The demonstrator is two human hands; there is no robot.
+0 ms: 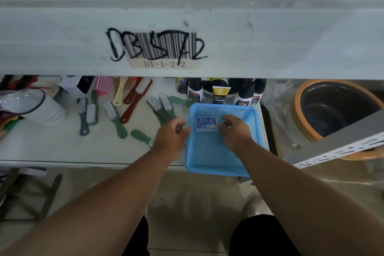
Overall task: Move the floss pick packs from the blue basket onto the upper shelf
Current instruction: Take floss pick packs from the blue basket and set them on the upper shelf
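Note:
A blue mesh basket (207,158) sits on the lower shelf, overhanging its front edge. One floss pick pack (206,123), a clear box with a blue label, lies in the basket's far half. My right hand (235,131) is inside the basket with its fingers curled against the pack's right end. Just outside the basket's left wall hovers my left hand (171,136), fingers loosely bent and holding nothing. The upper shelf (270,43) shows as a wide pale front edge with a barcode label across the top of the view.
Several green, red and yellow brushes (116,118) lie on the lower shelf left of the basket. Black-and-white tubes and bottles (220,91) stand right behind it. A white ribbed cup (43,108) lies at far left. An orange-rimmed dark bucket (332,108) stands to the right.

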